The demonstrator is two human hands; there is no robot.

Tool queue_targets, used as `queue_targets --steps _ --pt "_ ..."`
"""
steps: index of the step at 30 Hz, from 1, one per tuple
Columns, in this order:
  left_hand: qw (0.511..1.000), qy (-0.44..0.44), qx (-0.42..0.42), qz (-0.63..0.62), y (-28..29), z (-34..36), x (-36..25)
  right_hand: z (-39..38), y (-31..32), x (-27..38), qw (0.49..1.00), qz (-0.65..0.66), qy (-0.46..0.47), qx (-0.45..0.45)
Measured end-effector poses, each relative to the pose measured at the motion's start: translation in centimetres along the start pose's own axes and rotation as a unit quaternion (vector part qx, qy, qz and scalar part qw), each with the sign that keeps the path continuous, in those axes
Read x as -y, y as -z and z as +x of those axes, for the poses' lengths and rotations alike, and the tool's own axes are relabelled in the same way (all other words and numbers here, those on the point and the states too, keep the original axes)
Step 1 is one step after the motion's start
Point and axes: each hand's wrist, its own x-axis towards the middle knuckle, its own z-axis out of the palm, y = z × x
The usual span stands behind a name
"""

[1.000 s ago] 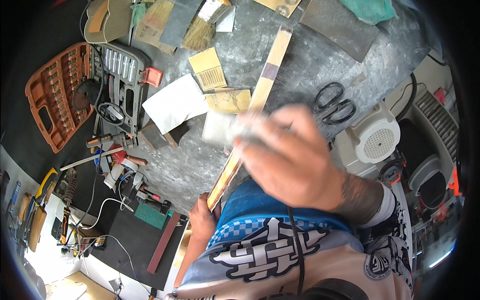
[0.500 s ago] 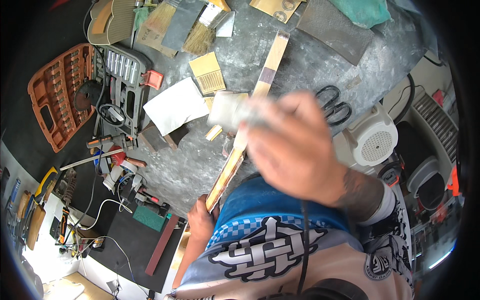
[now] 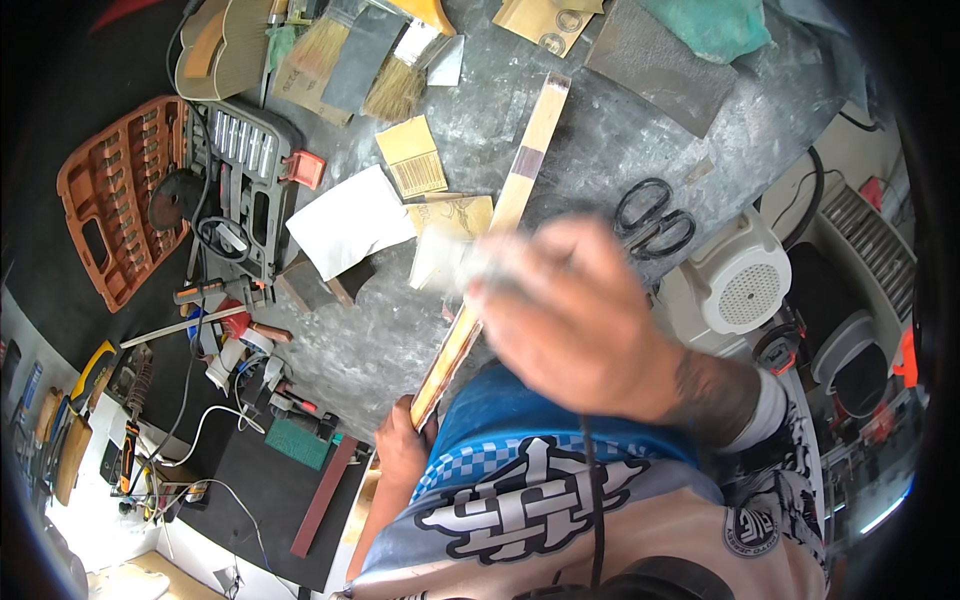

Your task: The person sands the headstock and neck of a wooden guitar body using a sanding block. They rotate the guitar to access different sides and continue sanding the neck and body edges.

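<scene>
A long, narrow wooden strip [image 3: 517,190] with a dark band crosses the table at a slant, its near end dark-stained. My left hand [image 3: 402,443] is closed around that near end, by my blue apron. Over the strip's middle is my right hand [image 3: 575,315], fingers closed on a pale sheet-like piece [image 3: 440,257]. Motion smears the piece and the fingertips, so I cannot tell its material or whether it presses on the wood. The hand hides part of the strip. Just left lie a white sheet [image 3: 348,222] and a tan paper piece [image 3: 412,157].
Black-handled scissors [image 3: 655,217] lie right of my right hand. Brushes [image 3: 397,85] and a dark abrasive sheet [image 3: 660,70] are at the back. An orange tool case [image 3: 125,200] stands open at left. A white perforated machine [image 3: 740,285] sits at right.
My right hand has shifted slightly left and toward me along the strip with the pale piece, uncovering more tan paper. My left hand keeps its grip; the view has shifted a little.
</scene>
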Motion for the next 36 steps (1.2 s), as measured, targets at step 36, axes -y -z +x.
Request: queue_targets --steps 36 --pt "1.0 -0.012 -0.011 0.003 0.1 -0.1 -0.5 2.3 1.1 -3.3 0.998 -0.067 0.009 0.004"
